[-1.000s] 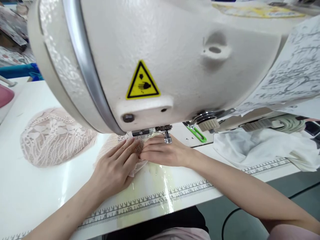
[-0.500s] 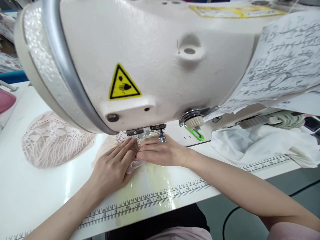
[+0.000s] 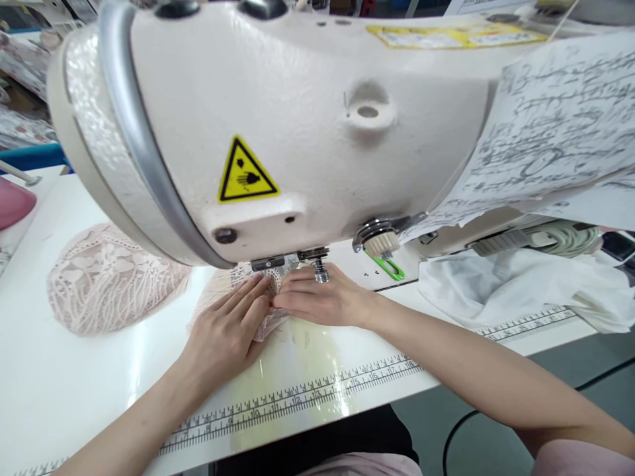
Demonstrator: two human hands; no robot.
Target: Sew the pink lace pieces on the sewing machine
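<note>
A big cream sewing machine head [image 3: 307,119] with a yellow hand-warning sticker [image 3: 247,173] fills the upper view. Under its presser foot [image 3: 278,263] lies a piece of pale pink lace [image 3: 270,320]. My left hand [image 3: 231,330] rests flat on the lace, fingers stretched toward the foot. My right hand [image 3: 325,301] lies beside it, fingers together and pressed on the lace, fingertips touching those of the left. Most of the lace is hidden under both hands.
A pile of pink lace pieces [image 3: 112,277] sits at the left on the white table [image 3: 74,390]. A printed ruler strip [image 3: 297,396] runs along the front edge. White cloth [image 3: 520,284] and a green clip [image 3: 385,264] lie to the right; scribbled paper [image 3: 555,132] hangs off the machine.
The view has shifted a little, so the machine head sits slightly lower and further left in frame. Both hands stay pressed on the lace at the presser foot, barely moved.
</note>
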